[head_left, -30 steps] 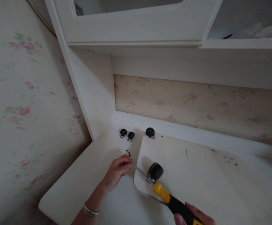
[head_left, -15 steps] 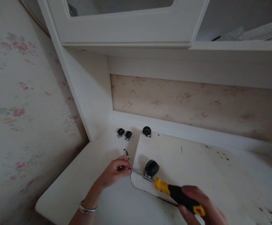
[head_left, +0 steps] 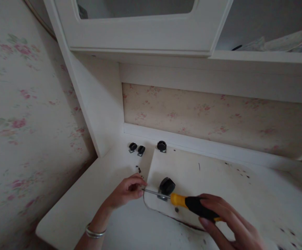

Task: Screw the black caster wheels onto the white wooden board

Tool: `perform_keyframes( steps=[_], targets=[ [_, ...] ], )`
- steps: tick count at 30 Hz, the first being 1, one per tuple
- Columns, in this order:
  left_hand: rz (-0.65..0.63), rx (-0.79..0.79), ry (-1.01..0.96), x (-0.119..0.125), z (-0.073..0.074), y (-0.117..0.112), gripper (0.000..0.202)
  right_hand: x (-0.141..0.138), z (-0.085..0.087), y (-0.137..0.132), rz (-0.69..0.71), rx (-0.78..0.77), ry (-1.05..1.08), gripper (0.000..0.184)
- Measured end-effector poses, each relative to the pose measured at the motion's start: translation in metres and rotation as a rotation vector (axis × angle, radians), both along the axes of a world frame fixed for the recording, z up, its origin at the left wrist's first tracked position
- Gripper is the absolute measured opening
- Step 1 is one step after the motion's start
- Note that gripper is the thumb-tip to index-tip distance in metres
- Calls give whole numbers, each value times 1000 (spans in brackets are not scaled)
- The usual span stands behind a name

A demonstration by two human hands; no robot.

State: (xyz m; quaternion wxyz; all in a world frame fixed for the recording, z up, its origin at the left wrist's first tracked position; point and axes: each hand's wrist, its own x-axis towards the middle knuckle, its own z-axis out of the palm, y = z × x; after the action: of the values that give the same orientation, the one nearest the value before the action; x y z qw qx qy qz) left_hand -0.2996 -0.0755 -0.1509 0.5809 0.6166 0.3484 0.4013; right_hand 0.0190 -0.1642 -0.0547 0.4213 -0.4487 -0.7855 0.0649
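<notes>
Cabinet [head_left: 140, 36] looming white overhead, and below it the desk [head_left: 88, 205], carrying a pale board [head_left: 192, 180] with a rounded corner. Over that corner comes the screwdriver [head_left: 196, 205], black-and-yellow handle to the right, shaft pointing left, crossing in front of the near caster [head_left: 166, 186]. Right hand [head_left: 231, 220] has the handle, thumb and fingers gripping it! Left hand [head_left: 126, 191] meets the tip, fingers curled in close; whether they're pinching anything, can't tell. Near caster sits wheel up on the board, far caster [head_left: 162, 146] at its back left corner, paired casters [head_left: 132, 146] on the desk. Then bangles [head_left: 95, 234] on the left wrist, and tiny dark bits [head_left: 139, 170] just beyond those fingers.
</notes>
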Motion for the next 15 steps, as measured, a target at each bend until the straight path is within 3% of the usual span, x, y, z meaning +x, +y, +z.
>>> perform_keyframes(
  steps=[3, 7, 11, 15],
  targets=[
    [105, -107, -143, -1, -12, 3, 47, 2, -6, 4, -107, -20, 155, 35],
    [202, -176, -201, 2, -22, 6, 42, -1, 2, 14, -133, -133, 509, 40],
    [174, -191, -76, 10, -13, 1, 39, -8, 22, 28, -111, -142, 735, 34],
    [164, -209, -66, 15, -2, -3, 40, -13, 39, 43, -133, -130, 646, 32]
  ],
)
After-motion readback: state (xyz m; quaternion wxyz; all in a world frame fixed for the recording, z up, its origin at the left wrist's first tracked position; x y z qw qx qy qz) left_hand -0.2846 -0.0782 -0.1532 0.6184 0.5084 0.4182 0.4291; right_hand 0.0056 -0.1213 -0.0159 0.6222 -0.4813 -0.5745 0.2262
